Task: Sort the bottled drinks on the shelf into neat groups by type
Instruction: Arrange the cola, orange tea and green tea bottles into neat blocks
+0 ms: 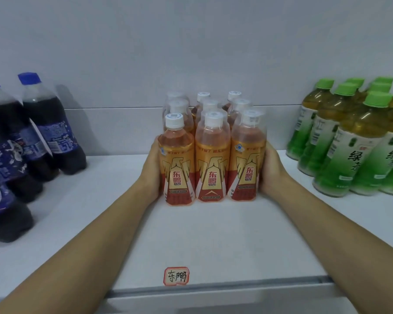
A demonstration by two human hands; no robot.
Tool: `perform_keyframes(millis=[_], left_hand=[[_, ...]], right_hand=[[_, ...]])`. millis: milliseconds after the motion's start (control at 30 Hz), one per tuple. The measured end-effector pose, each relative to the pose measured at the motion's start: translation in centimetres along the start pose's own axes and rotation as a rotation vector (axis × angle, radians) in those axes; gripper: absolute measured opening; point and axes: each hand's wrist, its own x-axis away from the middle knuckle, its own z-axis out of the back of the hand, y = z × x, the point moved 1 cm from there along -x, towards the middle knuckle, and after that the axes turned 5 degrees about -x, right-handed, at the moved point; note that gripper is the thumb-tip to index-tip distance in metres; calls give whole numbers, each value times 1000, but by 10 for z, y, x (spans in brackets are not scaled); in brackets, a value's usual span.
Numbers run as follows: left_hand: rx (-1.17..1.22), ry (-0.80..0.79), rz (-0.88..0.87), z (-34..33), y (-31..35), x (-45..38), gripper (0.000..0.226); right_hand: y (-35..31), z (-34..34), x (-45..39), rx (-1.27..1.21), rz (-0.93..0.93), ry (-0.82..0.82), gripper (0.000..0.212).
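Several orange energy-drink bottles (211,155) with white caps stand in a tight three-wide block at the middle of the white shelf (209,234). My left hand (150,169) presses flat against the left side of the block, beside the front left bottle (177,164). My right hand (272,172) presses against the right side, beside the front right bottle (247,159). The fingertips of both hands reach back along the block and are partly hidden by it. Dark cola bottles (30,141) with blue caps stand at the left, and green tea bottles (354,141) with green caps at the right.
A red-bordered handwritten label (176,276) is stuck at the shelf's front edge below the orange block. The shelf's back wall (123,130) rises close behind the bottles. Bare shelf gaps separate the orange block from the cola and the tea groups.
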Motion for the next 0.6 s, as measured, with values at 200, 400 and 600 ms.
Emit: perform_keyframes(millis=[200, 400, 600], left_hand=[[-108, 72, 1, 10, 6, 13, 47], [-1219, -122, -104, 66, 17, 46, 37], [-1662, -273, -333, 84, 14, 115, 44]], right_hand=[[-10, -7, 15, 162, 104, 148, 54], [-50, -10, 65, 589, 549, 355, 32], [-41, -72, 112, 725, 947, 189, 29]])
